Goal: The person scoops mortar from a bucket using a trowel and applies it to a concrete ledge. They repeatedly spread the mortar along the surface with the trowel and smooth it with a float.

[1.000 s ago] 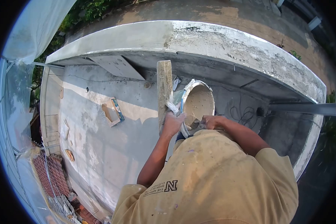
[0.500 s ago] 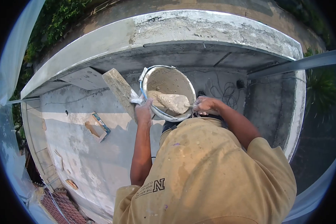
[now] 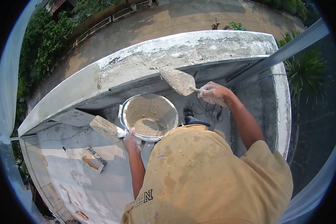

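My right hand (image 3: 214, 93) is closed round the handle of a pointing trowel (image 3: 179, 81), held out over the inner edge of the parapet. Wet grey mortar coats its blade. My left hand (image 3: 132, 142) grips the near left rim of a bucket (image 3: 171, 108), held in front of my waist. Mortar smears the bucket's inside and some lies at its bottom. A long flat float (image 3: 105, 128), like a wooden board with white wrapping near its handle, juts out beside my left hand. How my fingers share the rim and float is partly hidden.
A curved parapet (image 3: 138, 56) with rough, patchy plaster runs across the front. A metal post (image 3: 280, 52) slants over its right end. An open cardboard box (image 3: 94, 160) lies on the floor at left. Coiled cable (image 3: 211, 114) lies near my foot. Beyond the wall is a lower paved area.
The trowel has come up out of the bucket with mortar on it and moved forward to the parapet. Bucket and float appear lower and further left as the view shifts.
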Tool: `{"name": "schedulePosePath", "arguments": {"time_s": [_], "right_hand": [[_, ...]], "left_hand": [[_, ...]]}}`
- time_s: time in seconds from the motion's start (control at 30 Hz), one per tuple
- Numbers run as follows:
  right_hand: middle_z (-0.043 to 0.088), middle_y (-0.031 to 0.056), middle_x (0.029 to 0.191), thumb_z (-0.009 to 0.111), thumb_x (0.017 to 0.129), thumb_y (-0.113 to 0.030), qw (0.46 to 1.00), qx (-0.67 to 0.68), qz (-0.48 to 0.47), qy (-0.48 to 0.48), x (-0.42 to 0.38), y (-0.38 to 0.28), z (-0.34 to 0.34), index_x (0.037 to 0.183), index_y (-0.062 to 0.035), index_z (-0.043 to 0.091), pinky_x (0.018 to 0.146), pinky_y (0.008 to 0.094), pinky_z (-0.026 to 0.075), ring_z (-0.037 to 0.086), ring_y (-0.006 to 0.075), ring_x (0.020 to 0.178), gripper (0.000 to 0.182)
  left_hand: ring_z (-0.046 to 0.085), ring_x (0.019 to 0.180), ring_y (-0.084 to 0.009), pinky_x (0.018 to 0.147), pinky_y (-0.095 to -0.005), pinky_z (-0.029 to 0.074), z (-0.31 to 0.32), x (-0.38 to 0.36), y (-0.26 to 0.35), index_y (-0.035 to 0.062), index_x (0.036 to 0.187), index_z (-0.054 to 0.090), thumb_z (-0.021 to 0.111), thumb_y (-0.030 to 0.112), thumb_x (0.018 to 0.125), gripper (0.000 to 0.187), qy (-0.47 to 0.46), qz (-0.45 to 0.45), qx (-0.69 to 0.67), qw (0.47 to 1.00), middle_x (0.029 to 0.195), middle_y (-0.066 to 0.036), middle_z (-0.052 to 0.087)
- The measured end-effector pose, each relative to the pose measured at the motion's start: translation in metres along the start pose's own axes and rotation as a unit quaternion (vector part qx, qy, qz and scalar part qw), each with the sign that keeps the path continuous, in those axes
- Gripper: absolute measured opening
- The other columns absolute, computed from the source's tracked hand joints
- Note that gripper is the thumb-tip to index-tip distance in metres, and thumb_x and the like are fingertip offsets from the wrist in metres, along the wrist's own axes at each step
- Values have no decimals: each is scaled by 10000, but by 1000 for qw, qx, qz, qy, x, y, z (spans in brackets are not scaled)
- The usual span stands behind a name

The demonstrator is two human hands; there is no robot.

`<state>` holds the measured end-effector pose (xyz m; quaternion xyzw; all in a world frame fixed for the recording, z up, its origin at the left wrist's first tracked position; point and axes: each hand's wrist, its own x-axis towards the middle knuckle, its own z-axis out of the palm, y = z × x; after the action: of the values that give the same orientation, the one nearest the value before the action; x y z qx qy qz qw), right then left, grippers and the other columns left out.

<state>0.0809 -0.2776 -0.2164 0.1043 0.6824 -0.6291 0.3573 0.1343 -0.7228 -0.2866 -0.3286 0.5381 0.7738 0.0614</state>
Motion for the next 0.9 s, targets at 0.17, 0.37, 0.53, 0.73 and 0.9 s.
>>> {"name": "schedulePosePath", "arguments": {"time_s": [0.17, 0.37, 0.53, 0.73, 0.9], "right_hand": [[613, 96, 681, 637, 808, -211, 908, -286, -107, 288, -7, 9, -95, 891, -21, 644, 549, 337, 470, 579, 246, 573, 207], [630, 146, 918, 660, 778, -148, 698, -436, -288, 490, 53, 96, -103, 1122, -63, 581, 703, 439, 508, 622, 365, 815, 363], [598, 122, 948, 642, 782, -99, 717, -406, -235, 516, 72, 118, -63, 1159, -71, 564, 690, 424, 509, 616, 347, 861, 386], [604, 122, 962, 638, 789, -98, 736, -431, -200, 482, 21, 120, -39, 1164, -66, 563, 692, 426, 510, 617, 352, 851, 384], [642, 197, 880, 629, 801, -156, 860, -269, -131, 414, -29, 67, -14, 1037, -15, 609, 691, 409, 521, 642, 379, 804, 276]], "left_hand": [[583, 1055, -222, 930, -353, 458, 14, -6, -14, -8, 1304, 512, 618, 105, 850, 480, 73, 11, 26, 997, 1186, -99, 585], [593, 1026, -216, 936, -337, 451, 2, -5, -25, -63, 1265, 529, 622, 45, 841, 448, 97, 1, 2, 995, 1170, -119, 596], [599, 1005, -220, 923, -337, 456, -7, -13, -17, -79, 1208, 561, 609, 39, 841, 388, 130, -15, 46, 990, 1139, -124, 610], [627, 937, -235, 846, -349, 500, -20, -5, -15, -91, 1108, 600, 610, 44, 841, 299, 121, -38, 20, 992, 1058, -135, 632], [639, 908, -241, 817, -351, 516, -11, -16, 0, -87, 1099, 602, 613, 44, 839, 291, 111, -31, 45, 992, 1034, -137, 635]]}}
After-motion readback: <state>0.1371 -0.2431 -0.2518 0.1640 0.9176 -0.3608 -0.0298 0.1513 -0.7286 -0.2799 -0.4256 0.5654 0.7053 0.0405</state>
